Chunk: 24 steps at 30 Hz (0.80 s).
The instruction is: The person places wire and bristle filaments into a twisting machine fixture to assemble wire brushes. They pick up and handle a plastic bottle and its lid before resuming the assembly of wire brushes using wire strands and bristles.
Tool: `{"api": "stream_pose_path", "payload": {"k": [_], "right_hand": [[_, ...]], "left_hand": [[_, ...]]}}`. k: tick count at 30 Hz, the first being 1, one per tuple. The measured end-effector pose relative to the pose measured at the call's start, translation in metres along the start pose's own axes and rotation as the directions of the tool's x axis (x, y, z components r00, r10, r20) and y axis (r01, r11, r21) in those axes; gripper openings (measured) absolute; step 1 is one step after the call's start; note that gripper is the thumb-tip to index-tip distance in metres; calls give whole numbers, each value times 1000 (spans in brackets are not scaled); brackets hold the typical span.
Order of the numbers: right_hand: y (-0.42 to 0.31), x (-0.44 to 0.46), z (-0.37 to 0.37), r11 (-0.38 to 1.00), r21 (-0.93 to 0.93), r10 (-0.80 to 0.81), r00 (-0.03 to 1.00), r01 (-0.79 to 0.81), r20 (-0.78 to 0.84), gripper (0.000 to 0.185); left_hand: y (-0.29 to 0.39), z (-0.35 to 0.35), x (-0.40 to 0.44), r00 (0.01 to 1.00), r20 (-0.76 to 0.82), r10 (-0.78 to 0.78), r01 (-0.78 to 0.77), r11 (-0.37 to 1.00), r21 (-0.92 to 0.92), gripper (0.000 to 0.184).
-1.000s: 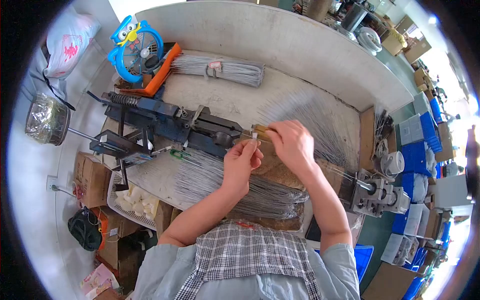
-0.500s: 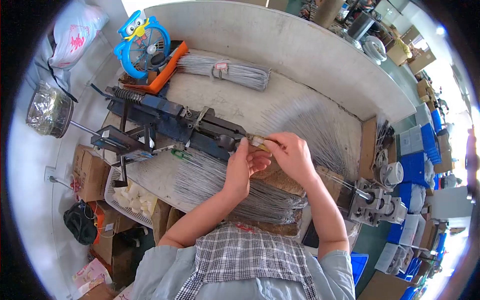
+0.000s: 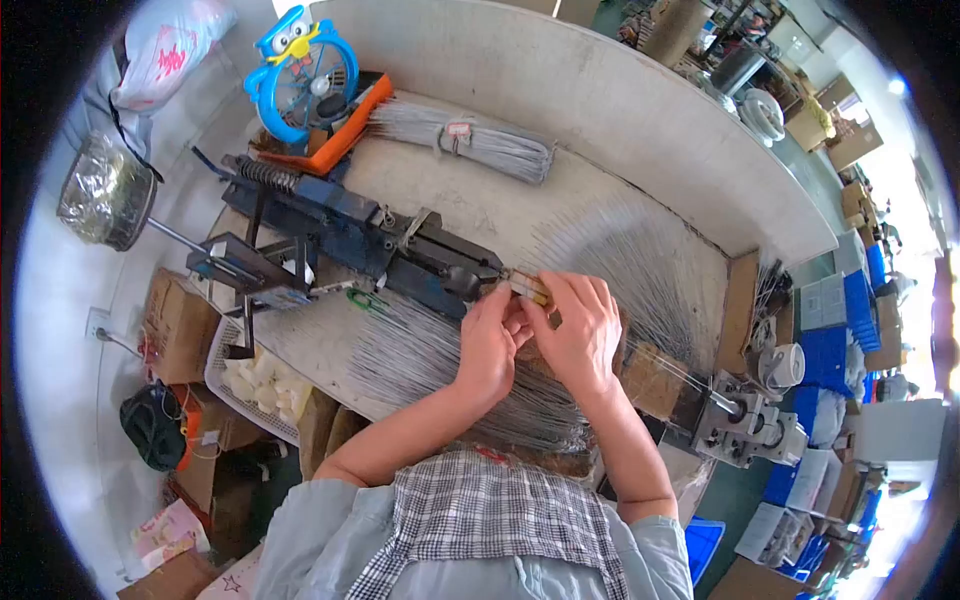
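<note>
My right hand point(image 3: 580, 335) has its thumb and fingers closed round a small yellowish piece with thin wire-like strips point(image 3: 530, 288). Close against it, my left hand point(image 3: 488, 345) is pinched with the fingers curled in; what lies between those fingertips is too small to make out. Both hands meet at the right end of a dark blue metal bench fixture point(image 3: 430, 255). Beneath the forearms lies a loose bundle of thin grey wires point(image 3: 410, 355), partly covered by my hands. A fan of similar wires point(image 3: 640, 260) spreads out beyond my right hand.
A tied wire bundle point(image 3: 490, 148) lies at the back near the curved grey wall point(image 3: 590, 90). A blue toy-faced fan point(image 3: 300, 85) stands by an orange tray point(image 3: 345, 130). Green-handled scissors point(image 3: 365, 298) lie left of my hands. A metal clamp device point(image 3: 750, 420) sits at right.
The head view has shifted slightly. My right hand's fingers have come lower and nearer my left hand, and more of the yellowish piece shows beside the fixture's end.
</note>
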State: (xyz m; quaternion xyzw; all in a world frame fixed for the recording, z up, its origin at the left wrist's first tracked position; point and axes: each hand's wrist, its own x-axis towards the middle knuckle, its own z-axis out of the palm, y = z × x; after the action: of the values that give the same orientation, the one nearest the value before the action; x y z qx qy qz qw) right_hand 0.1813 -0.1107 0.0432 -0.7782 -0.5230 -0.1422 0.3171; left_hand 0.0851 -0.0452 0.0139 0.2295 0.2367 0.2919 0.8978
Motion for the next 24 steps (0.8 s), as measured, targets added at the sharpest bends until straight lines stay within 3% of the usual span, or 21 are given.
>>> {"api": "stream_pose_path", "payload": {"k": [9, 18, 21, 22, 24], "right_hand": [[4, -4, 1, 998, 32, -49, 999, 50, -7, 21], [0, -6, -24, 995, 73, -72, 997, 74, -32, 21], [-10, -20, -24, 966, 256, -48, 998, 34, 47, 22], [-14, -28, -16, 869, 441, 137, 965, -225, 223, 24], [-7, -36, 3, 644, 587, 259, 862, -490, 436, 31]], "left_hand": [[-11, -7, 7, 997, -32, 70, -70, 997, -11, 14], [-12, 0, 3, 993, -99, 61, -60, 998, 10, 12], [-12, 3, 3, 992, -63, 106, -110, 992, -57, 17], [-11, 3, 2, 995, -65, 77, -80, 996, -47, 20], [-5, 1, 1, 997, -69, 14, -15, 1000, -19, 28]]}}
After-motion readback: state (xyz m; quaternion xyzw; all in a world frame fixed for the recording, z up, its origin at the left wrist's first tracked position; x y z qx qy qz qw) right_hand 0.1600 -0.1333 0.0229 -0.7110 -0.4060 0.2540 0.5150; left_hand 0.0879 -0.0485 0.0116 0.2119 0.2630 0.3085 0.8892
